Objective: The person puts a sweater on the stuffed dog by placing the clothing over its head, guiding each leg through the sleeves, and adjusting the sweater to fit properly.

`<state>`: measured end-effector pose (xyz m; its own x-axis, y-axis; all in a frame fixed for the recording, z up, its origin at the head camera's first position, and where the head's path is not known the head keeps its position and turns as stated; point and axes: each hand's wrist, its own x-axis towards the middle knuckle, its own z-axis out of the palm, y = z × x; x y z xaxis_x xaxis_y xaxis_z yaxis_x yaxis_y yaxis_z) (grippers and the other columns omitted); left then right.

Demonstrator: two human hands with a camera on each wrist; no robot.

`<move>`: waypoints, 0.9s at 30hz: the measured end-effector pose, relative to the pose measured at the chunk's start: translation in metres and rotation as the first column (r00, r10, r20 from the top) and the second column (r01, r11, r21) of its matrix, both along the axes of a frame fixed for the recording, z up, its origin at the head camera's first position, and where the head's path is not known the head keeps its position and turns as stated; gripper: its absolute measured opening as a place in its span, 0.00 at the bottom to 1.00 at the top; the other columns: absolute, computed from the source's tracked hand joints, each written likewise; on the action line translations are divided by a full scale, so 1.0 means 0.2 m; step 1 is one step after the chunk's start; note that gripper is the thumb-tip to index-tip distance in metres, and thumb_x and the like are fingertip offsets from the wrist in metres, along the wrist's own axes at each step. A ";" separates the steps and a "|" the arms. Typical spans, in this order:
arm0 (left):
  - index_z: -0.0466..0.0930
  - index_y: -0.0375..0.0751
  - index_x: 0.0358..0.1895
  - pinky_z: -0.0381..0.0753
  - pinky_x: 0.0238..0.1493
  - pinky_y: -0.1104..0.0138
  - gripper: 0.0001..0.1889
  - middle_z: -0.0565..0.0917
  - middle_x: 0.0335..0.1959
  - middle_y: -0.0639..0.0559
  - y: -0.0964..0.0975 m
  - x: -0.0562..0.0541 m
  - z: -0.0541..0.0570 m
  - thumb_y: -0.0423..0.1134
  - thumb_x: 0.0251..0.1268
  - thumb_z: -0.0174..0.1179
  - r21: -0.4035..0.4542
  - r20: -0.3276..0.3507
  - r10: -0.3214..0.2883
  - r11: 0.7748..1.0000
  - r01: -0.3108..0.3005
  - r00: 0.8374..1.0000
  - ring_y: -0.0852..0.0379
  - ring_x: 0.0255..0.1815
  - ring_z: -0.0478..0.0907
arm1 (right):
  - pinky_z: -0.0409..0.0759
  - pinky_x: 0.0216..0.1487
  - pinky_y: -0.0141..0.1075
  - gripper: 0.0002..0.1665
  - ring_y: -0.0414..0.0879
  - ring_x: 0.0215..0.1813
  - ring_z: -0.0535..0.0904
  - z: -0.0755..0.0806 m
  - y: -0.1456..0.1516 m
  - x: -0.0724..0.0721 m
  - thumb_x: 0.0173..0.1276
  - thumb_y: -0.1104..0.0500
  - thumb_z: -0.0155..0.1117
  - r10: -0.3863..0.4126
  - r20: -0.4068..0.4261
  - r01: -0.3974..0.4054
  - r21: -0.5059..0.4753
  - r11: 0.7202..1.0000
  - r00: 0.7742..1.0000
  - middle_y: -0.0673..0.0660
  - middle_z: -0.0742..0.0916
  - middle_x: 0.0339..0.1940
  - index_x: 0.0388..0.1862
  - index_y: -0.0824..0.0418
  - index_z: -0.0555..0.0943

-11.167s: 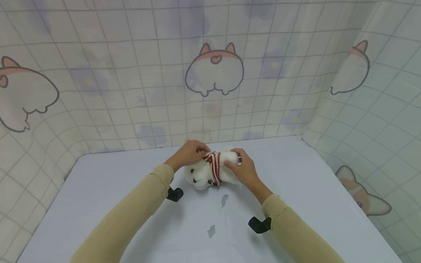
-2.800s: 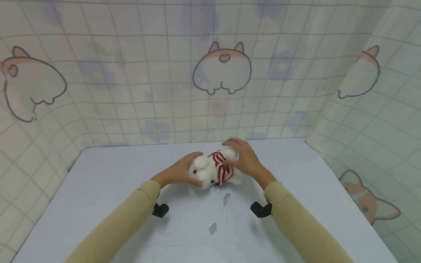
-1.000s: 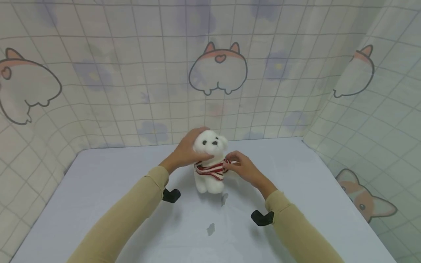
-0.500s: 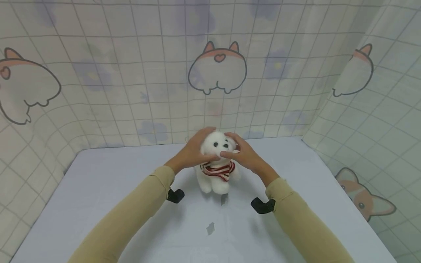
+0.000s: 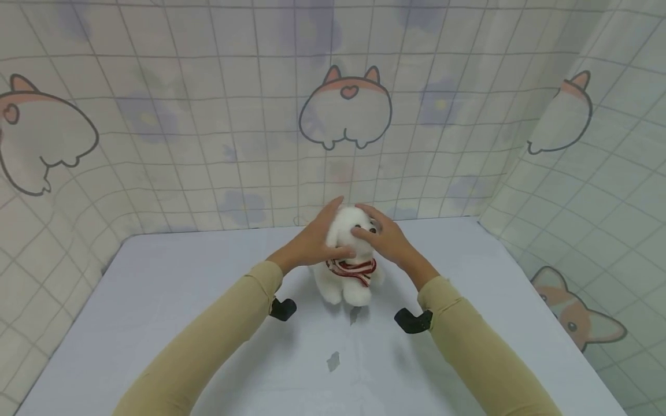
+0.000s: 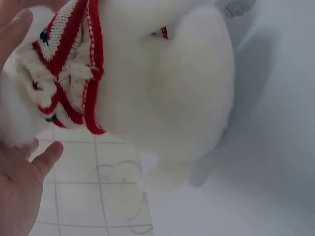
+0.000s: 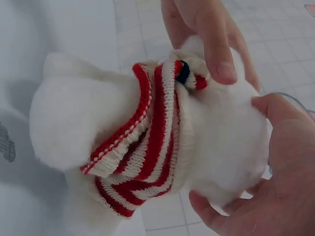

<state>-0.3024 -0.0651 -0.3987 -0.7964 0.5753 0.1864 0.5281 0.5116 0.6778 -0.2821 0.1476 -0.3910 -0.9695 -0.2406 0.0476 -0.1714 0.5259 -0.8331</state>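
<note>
A white plush dog point(image 5: 340, 286) in a red-and-white striped knit sweater point(image 7: 162, 128) sits upright on the table, its face turned toward the right in the head view. My left hand point(image 5: 314, 238) holds the left side of its head, with the thumb across the neck above the sweater. From the other side my right hand point(image 5: 391, 240) grips the head, its thumb over the face and its fingers round the far side. In the right wrist view both hands surround the white fluffy head point(image 7: 226, 142). The thumb and fingers partly hide the dog's face.
The white table point(image 5: 171, 300) has two small grey patches point(image 5: 333, 361) in front of the dog. Behind it hangs a checked curtain point(image 5: 234, 162) with corgi prints, which also runs along both sides. Black mounts point(image 5: 282, 309) stick out at the wrists.
The plush dog lay on its side earlier and now sits upright. My right hand has risen from the sweater to the head. Since half a second ago the head has turned right.
</note>
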 end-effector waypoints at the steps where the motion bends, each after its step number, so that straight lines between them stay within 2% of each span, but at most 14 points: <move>1: 0.32 0.62 0.78 0.70 0.66 0.49 0.60 0.49 0.79 0.51 -0.01 0.00 -0.01 0.63 0.50 0.68 -0.001 0.010 0.009 1.000 -0.009 1.000 0.49 0.73 0.60 | 0.63 0.70 0.60 0.39 0.59 0.77 0.57 0.00 0.00 0.00 0.67 0.39 0.60 -0.010 -0.003 0.010 0.002 1.000 1.000 0.52 0.64 0.77 0.74 0.39 0.60; 8: 0.31 0.66 0.77 0.58 0.73 0.45 0.62 0.42 0.80 0.57 -0.07 0.03 -0.03 0.65 0.46 0.70 0.000 0.097 0.046 0.999 -0.046 0.994 0.50 0.80 0.47 | 0.65 0.70 0.58 0.37 0.62 0.77 0.57 -0.01 0.04 0.00 0.69 0.42 0.58 -0.062 0.018 0.063 -0.046 0.997 0.998 0.56 0.66 0.76 0.74 0.46 0.61; 14: 0.30 0.62 0.78 0.60 0.73 0.46 0.64 0.42 0.80 0.55 -0.10 0.04 -0.08 0.65 0.44 0.71 -0.010 0.116 0.036 0.999 -0.035 0.993 0.50 0.79 0.47 | 0.66 0.70 0.56 0.36 0.61 0.76 0.59 -0.03 0.07 0.00 0.71 0.43 0.56 -0.101 0.020 0.103 -0.078 0.992 0.995 0.60 0.66 0.75 0.74 0.49 0.61; 19: 0.31 0.65 0.77 0.62 0.72 0.48 0.66 0.43 0.80 0.55 -0.11 0.06 -0.14 0.65 0.40 0.73 -0.027 0.163 0.033 0.999 -0.029 0.986 0.51 0.80 0.47 | 0.69 0.68 0.54 0.36 0.60 0.74 0.64 -0.06 0.10 -0.01 0.70 0.42 0.56 -0.152 0.048 0.156 -0.117 0.981 0.987 0.60 0.68 0.74 0.73 0.51 0.62; 27: 0.30 0.60 0.78 0.53 0.77 0.54 0.67 0.47 0.80 0.53 -0.10 0.09 -0.23 0.59 0.42 0.75 -0.121 0.150 -0.011 0.992 0.030 0.989 0.53 0.80 0.47 | 0.71 0.65 0.52 0.34 0.59 0.68 0.70 -0.10 0.13 -0.04 0.71 0.44 0.53 -0.228 0.098 0.242 -0.163 0.956 0.969 0.63 0.70 0.71 0.73 0.53 0.62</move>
